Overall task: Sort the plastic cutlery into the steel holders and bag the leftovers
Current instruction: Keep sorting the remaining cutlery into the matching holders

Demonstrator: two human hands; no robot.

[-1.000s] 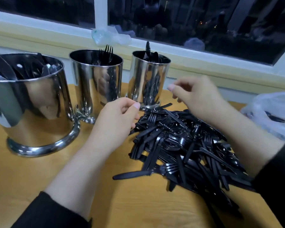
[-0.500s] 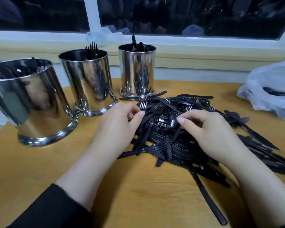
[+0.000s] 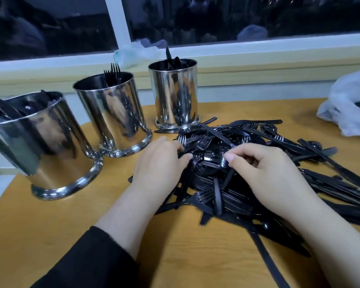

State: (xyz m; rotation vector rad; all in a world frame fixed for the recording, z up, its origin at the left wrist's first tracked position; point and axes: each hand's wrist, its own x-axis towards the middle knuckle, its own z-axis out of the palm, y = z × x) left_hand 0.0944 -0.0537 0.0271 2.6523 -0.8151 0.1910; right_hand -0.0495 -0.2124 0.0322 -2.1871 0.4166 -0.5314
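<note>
A heap of black plastic cutlery [image 3: 264, 142] lies on the wooden table [image 3: 50, 229], with forks, knives and spoons tangled together. Three steel holders stand at the left. The big left holder [image 3: 42, 146] has knives in it, the middle holder [image 3: 114, 115] has forks, and the right holder [image 3: 176, 94] has spoons. My left hand [image 3: 158, 167] rests on the heap's left edge, with thumb and curled fingers closed on a black piece. My right hand [image 3: 266, 175] pinches another black piece [image 3: 229, 177] at the heap's middle.
A white plastic bag [image 3: 349, 109] with some black cutlery inside lies at the far right of the table. A crumpled clear bag [image 3: 133, 53] sits on the window sill behind the holders. The table's rounded edge curves at the left.
My right hand came down from above the heap onto its middle and closed on a piece. My left hand stayed at the heap's left edge. The view tilted slightly.
</note>
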